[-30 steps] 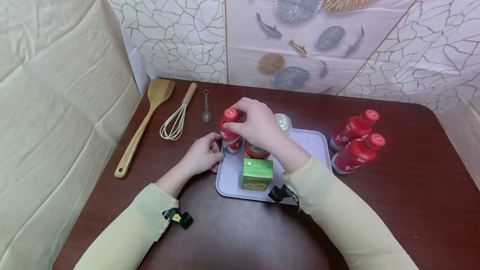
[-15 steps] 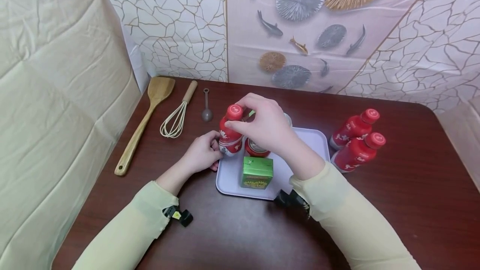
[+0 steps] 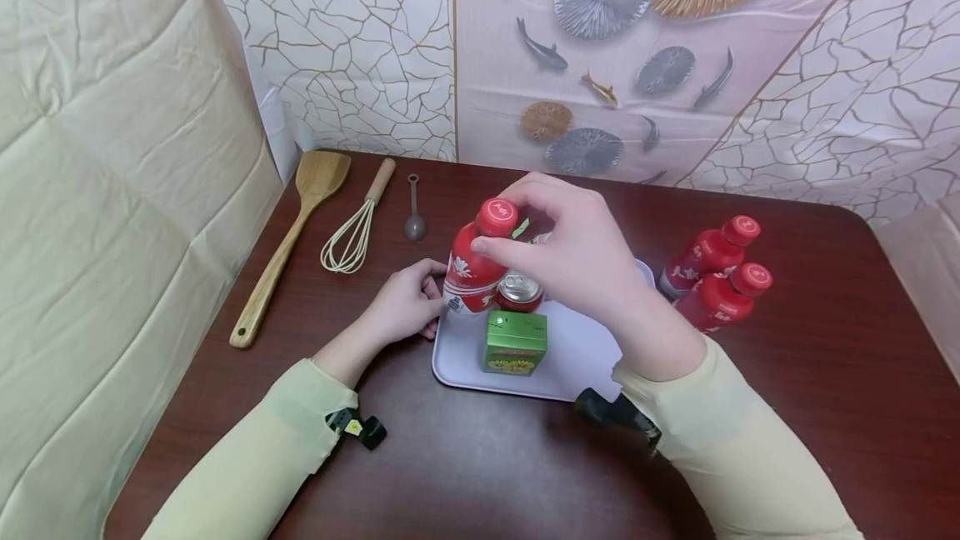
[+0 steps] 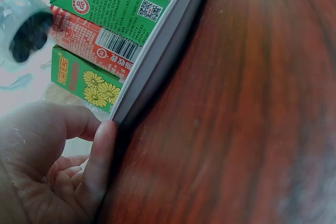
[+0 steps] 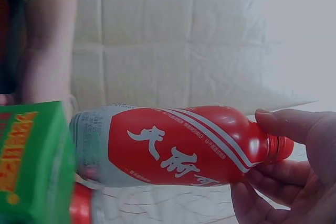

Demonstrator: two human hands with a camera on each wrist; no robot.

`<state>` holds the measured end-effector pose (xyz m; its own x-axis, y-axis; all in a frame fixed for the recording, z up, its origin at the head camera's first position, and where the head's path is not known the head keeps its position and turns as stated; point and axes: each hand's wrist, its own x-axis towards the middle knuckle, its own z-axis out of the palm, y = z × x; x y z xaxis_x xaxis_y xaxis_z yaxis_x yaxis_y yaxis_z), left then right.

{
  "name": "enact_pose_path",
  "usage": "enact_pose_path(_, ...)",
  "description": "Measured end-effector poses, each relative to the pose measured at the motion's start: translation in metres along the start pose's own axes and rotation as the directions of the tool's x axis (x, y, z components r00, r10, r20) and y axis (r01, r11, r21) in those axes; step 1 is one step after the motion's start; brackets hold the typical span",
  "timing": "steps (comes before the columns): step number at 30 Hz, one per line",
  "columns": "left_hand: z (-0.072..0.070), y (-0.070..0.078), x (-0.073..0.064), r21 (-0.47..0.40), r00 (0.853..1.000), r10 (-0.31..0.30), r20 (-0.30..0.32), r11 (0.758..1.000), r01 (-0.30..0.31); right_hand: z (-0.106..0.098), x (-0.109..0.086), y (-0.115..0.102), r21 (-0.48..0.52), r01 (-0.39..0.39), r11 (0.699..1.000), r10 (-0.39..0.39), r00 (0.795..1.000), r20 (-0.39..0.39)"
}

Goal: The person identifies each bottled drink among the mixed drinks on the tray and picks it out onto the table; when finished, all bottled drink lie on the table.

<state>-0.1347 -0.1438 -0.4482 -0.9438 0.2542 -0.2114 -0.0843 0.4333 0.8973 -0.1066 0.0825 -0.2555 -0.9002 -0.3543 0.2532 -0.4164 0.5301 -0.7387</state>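
Observation:
My right hand point(image 3: 577, 248) grips a red plastic bottle point(image 3: 476, 269) around its neck, just below the red cap. The bottle hangs tilted, and its base point(image 4: 31, 35) is off the tray in the left wrist view. At the left edge of the lilac tray point(image 3: 570, 352), my left hand point(image 3: 405, 302) pinches the rim between thumb and finger. On the tray stand a green drink carton point(image 3: 515, 344) and a red can point(image 3: 520, 292) with a silver top. Behind the can in the left wrist view is a second green carton point(image 4: 86, 80); my right hand mostly hides it in the head view.
Two more red bottles point(image 3: 708, 252) stand right of the tray. A wooden spatula point(image 3: 288, 248), a whisk point(image 3: 356, 227) and a grey measuring spoon point(image 3: 414, 219) lie at the table's left. A patterned cloth wall point(image 3: 360, 48) rises behind the table point(image 3: 465, 457).
My right hand has raised the red bottle from the tray's left corner and carried it a little right and toward the camera. My left hand has stayed at the tray rim.

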Motion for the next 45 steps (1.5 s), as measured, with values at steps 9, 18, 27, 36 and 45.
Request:
enact_pose_path(9, 0.001, -0.002, 0.001, 0.007, 1.0, 0.019, 0.006, 1.0, -0.019, -0.038, -0.022, -0.008, -0.04, 0.035, 0.999, -0.038, 0.995, -0.089)
enact_pose_path(18, 0.0, -0.002, -0.001, 0.028, 1.0, 0.02, 0.001, 0.999, -0.02, -0.071, -0.046, 0.007, -0.12, -0.071, 0.99, 0.055, 0.99, -0.132)
enact_pose_path(27, 0.0, 0.0, 0.0, 0.033, 1.0, 0.013, 0.0, 0.999, -0.013, -0.091, -0.08, 0.051, -0.216, -0.16, 0.963, 0.119, 0.974, -0.192)
enact_pose_path(36, 0.006, 0.0, 0.001, 0.026, 1.0, 0.009, 0.007, 1.0, -0.009, -0.108, -0.122, 0.098, -0.28, -0.197, 0.939, 0.123, 0.957, -0.262)
enact_pose_path(45, 0.004, -0.001, 0.002, 0.031, 1.0, 0.016, -0.005, 0.999, -0.016, -0.119, -0.154, 0.123, -0.297, -0.206, 0.932, 0.103, 0.94, -0.326)
